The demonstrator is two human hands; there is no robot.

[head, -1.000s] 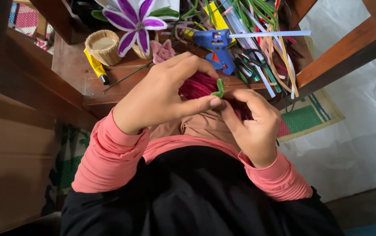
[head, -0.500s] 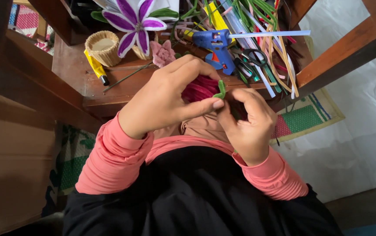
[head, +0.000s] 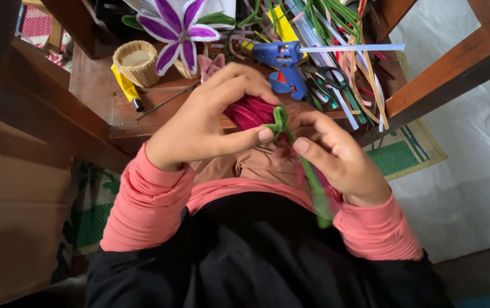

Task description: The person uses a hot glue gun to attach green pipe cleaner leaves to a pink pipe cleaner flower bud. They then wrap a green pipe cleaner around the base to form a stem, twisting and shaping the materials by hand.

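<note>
— What changed just now?

— The green pipe cleaner (head: 305,165) stands out longer than a moment ago; its looped end is pinched by the left hand (head: 210,122), the right hand (head: 339,157) fingers pressed on its stem.

— And the pink piece (head: 250,111)?

— Mostly hidden behind the hands; perhaps a flower.

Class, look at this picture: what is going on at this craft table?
A person in pink sleeves works a green pipe cleaner against a magenta flower piece, pinching it between the left hand and right hand. On the wooden table behind lie a blue glue gun, a purple flower and a small basket.
</note>
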